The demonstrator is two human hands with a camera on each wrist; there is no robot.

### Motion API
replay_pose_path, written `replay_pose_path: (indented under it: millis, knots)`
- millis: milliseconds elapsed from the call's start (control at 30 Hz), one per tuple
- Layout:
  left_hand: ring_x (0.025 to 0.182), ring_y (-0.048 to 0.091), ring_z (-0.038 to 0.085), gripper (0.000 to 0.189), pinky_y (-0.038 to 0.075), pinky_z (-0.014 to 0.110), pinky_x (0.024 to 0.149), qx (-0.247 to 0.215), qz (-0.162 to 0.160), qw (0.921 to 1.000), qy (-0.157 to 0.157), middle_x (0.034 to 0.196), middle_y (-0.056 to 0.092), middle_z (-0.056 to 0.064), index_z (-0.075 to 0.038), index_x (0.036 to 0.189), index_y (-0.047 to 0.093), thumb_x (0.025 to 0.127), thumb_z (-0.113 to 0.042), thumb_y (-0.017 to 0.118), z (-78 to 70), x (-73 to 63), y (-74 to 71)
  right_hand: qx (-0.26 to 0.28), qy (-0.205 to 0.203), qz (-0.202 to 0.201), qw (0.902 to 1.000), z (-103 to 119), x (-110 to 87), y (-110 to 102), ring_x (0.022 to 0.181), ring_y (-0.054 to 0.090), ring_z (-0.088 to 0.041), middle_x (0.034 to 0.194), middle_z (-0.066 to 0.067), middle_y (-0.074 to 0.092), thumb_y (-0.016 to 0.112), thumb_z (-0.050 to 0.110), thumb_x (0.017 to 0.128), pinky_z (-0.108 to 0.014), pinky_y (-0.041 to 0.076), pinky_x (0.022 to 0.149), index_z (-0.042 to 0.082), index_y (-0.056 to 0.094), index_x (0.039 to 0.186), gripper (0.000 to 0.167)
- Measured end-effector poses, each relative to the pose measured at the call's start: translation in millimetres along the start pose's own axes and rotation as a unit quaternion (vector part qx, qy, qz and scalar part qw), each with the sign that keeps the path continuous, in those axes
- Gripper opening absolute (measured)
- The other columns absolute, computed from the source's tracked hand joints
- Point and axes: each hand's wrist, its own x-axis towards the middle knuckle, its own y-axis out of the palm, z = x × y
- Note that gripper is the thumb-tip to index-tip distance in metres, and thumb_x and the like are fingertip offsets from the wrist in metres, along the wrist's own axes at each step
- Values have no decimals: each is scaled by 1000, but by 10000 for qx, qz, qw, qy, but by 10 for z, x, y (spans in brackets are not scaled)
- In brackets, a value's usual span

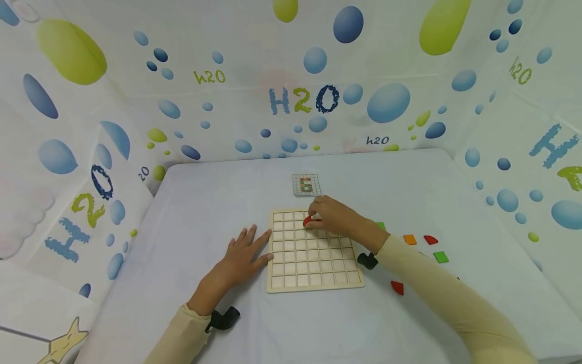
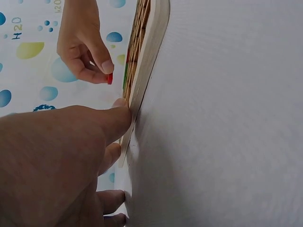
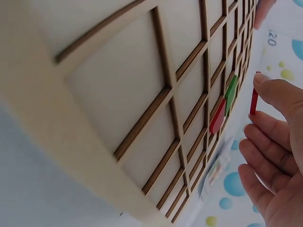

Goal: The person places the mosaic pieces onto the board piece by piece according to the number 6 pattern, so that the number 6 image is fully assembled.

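Observation:
My right hand (image 1: 334, 217) is over the upper part of a wooden grid board (image 1: 313, 289). Between thumb and index finger it pinches a red rounded tile (image 3: 254, 99), held on edge above the squares. A green tile (image 3: 230, 94) and a red tile (image 3: 217, 118) lie side by side in the grid; in the head view the right hand hides most of that spot. My left hand (image 1: 241, 258) lies spread on the table at the board's left side, thumb and index fingertip touching the wooden edge.
Beyond the board lies a card (image 1: 306, 185) with a coloured figure on a grid. To the right are loose tiles: an orange square (image 1: 410, 239), a green square (image 1: 441, 257) and red quarter-rounds (image 1: 397, 287). Another green tile (image 1: 381, 225) is partly behind the right wrist.

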Motion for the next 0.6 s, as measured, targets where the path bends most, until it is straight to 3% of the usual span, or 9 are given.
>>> replay_pose_path:
  millis: [200, 600]
  knots:
    - [160, 8, 52, 71, 10, 76, 123, 43, -95, 9999, 40, 174, 13, 27, -20, 168, 31, 107, -46, 58, 45, 12, 48, -108, -104, 38, 9999, 37, 100, 61, 108, 63, -20, 110, -5, 67, 76, 36, 100, -35, 55, 97, 7, 74, 112, 32]
    - [160, 9, 53, 68, 11, 76, 122, 103, 40, 9999, -53, 173, 15, 28, -20, 168, 33, 109, -44, 57, -26, -12, -17, -364, -97, 148, 9992, 101, 177, 128, 101, 62, -21, 108, -4, 66, 75, 37, 100, -37, 55, 91, 10, 73, 109, 28]
